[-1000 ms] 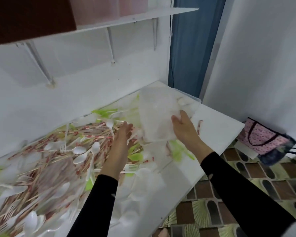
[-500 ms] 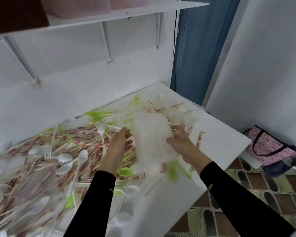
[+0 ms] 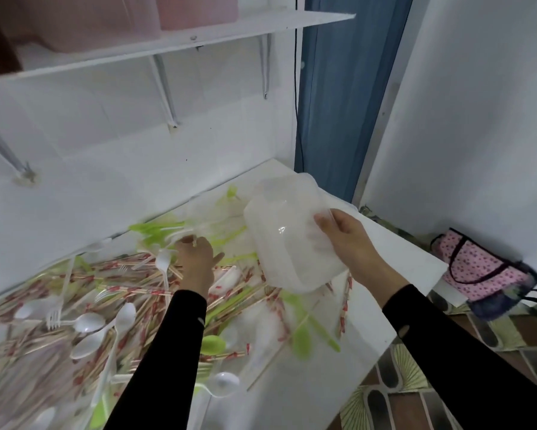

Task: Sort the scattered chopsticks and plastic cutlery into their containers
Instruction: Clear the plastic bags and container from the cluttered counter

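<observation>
Over the right end of the white table point(image 3: 369, 308), the translucent white plastic container point(image 3: 285, 231) now hangs from my right hand point(image 3: 351, 243) alone. Half a second ago the left hand lay flat against its other side.

Grip state, right: fingers and thumb are wrapped round the container wall. The container is tilted and clear of the table top.

Grip state, left: the left hand point(image 3: 197, 260) has dropped onto the pile. Its fingers curl at a blurred pale piece near the white plastic fork point(image 3: 163, 262) — I cannot tell whether that piece is pinched or only touched.

Consequence, as I judge it: the container is free to receive, and picking is only starting. I see nothing in it, though its cloudy wall hides much.

Surroundings:
- The chopsticks in red-printed paper sleeves point(image 3: 130, 287), white plastic spoons point(image 3: 88, 322) and green plastic cutlery point(image 3: 155, 228) lie crossed and overlapping across the table.
- Pale pink tubs point(image 3: 195, 10) stand on the white wall shelf point(image 3: 199, 38).
- A pink dotted bag point(image 3: 481, 271) sits on the floor, well apart from the work.

Obstruction: the tangle itself — a single piece is likely to drag its neighbours when lifted.
</observation>
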The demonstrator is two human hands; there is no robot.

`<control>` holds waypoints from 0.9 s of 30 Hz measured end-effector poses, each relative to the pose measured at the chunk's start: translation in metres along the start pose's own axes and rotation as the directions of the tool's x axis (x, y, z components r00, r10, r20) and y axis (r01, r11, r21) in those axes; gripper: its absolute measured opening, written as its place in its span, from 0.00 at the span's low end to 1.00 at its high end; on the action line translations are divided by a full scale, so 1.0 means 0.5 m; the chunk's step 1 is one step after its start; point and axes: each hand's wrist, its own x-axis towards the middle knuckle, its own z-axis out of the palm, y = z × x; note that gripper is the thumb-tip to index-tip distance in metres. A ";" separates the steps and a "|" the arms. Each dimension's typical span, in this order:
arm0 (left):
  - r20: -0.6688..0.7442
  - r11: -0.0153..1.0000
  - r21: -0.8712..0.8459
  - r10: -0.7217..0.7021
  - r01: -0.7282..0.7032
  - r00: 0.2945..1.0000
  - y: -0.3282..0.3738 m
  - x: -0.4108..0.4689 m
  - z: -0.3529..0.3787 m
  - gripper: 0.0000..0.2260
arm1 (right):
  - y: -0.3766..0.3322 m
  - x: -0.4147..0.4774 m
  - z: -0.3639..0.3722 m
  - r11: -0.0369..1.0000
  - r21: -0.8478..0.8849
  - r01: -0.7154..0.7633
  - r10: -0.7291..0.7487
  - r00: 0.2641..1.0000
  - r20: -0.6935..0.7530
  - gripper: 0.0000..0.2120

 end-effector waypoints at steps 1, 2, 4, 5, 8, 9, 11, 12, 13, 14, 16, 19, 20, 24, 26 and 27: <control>0.011 0.997 -0.073 0.018 -0.017 1.000 0.013 -0.009 -0.004 0.05 | -0.008 0.004 0.009 0.999 0.007 0.033 -0.033 0.999 0.011 0.12; 0.053 0.995 -0.082 0.055 -0.050 0.997 0.025 -0.017 -0.010 0.04 | -0.018 0.008 0.018 0.998 0.017 0.065 -0.065 0.998 0.024 0.11; 0.153 0.990 -0.079 0.124 -0.113 0.980 0.055 -0.037 -0.026 0.04 | -0.040 0.019 0.041 0.991 0.057 0.122 -0.125 0.990 0.059 0.10; 0.201 0.989 -0.060 0.146 -0.137 0.969 0.068 -0.049 -0.038 0.04 | -0.050 0.027 0.051 0.985 0.081 0.153 -0.159 0.984 0.075 0.10; 0.281 0.979 -0.068 0.202 -0.190 0.938 0.089 -0.076 -0.080 0.07 | -0.080 0.043 0.087 0.964 0.190 0.187 -0.215 0.966 0.142 0.10; 0.277 0.974 -0.088 0.225 -0.208 0.934 0.093 -0.084 -0.089 0.07 | -0.082 0.048 0.100 0.960 0.216 0.178 -0.216 0.961 0.172 0.10; 0.232 0.966 -0.120 0.250 -0.227 0.940 0.104 -0.095 -0.106 0.06 | -0.081 0.053 0.128 0.964 0.217 0.155 -0.204 0.952 0.228 0.09; 0.199 0.964 -0.123 0.258 -0.237 0.945 0.108 -0.099 -0.109 0.06 | -0.075 0.057 0.138 0.967 0.207 0.150 -0.199 0.949 0.246 0.10; 0.154 0.961 -0.119 0.267 -0.250 0.951 0.108 -0.098 -0.113 0.06 | -0.069 0.060 0.149 0.969 0.204 0.141 -0.195 0.942 0.274 0.10; 0.110 0.959 -0.116 0.271 -0.258 0.956 0.108 -0.098 -0.117 0.07 | -0.063 0.062 0.157 0.969 0.211 0.128 -0.189 0.936 0.296 0.09; 0.042 0.958 -0.109 0.270 -0.264 0.962 0.108 -0.093 -0.124 0.09 | -0.056 0.072 0.162 0.963 0.254 0.093 -0.176 0.928 0.327 0.07; 0.013 0.969 0.003 0.248 -0.248 0.969 0.105 -0.069 -0.142 0.21 | -0.046 0.112 0.145 0.938 0.348 -0.007 -0.119 0.933 0.339 0.12; 0.009 0.959 0.092 0.268 -0.268 0.963 0.105 -0.060 -0.147 0.27 | -0.048 0.131 0.132 0.927 0.373 -0.037 -0.101 0.934 0.343 0.17; 0.141 0.829 0.440 0.316 -0.345 0.938 0.107 -0.050 -0.129 0.29 | -0.054 0.211 0.086 0.885 0.452 -0.110 -0.066 0.933 0.355 0.16; 0.215 0.781 0.504 0.300 -0.369 0.929 0.096 -0.059 -0.091 0.26 | -0.057 0.247 0.067 0.848 0.504 -0.165 -0.048 0.922 0.384 0.09; 0.231 0.760 0.518 0.318 -0.393 0.920 0.089 -0.064 -0.070 0.25 | -0.058 0.262 0.061 0.840 0.508 -0.193 -0.038 0.912 0.409 0.09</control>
